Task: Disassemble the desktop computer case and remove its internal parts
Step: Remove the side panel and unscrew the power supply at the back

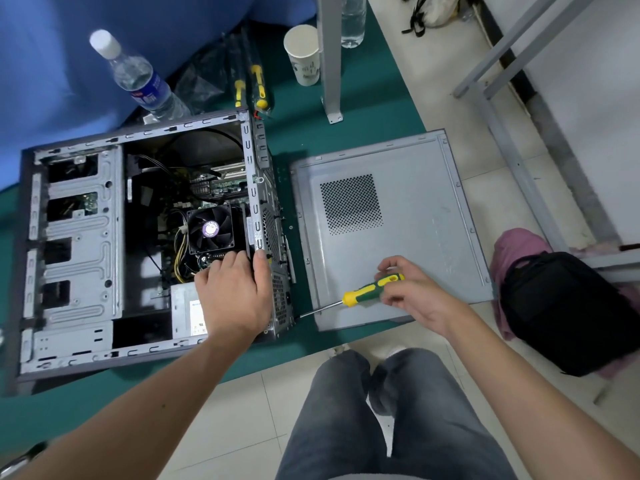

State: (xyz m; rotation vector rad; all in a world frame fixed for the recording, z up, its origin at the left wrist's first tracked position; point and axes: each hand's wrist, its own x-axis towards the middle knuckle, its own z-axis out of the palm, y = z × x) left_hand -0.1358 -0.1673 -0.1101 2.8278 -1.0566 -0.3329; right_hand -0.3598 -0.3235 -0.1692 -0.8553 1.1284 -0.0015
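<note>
The open computer case (79, 237) lies on its side on a green mat, its inside facing up. A black CPU fan (210, 228) and cables show on the motherboard. The grey power supply (187, 313) sits at the near right corner. My left hand (235, 292) rests over the power supply, thumb hooked on the case's rear edge. My right hand (412, 289) grips a yellow-green screwdriver (370, 291), its tip against the lower rear panel of the case. The removed side panel (415, 237) lies flat to the right.
A water bottle (138, 77), a paper cup (303, 53) and two packaged screwdrivers (258, 86) stand behind the case. A metal table leg (329, 64) rises at the back. A black bag (568, 310) on pink cloth sits at the right. My knees are below.
</note>
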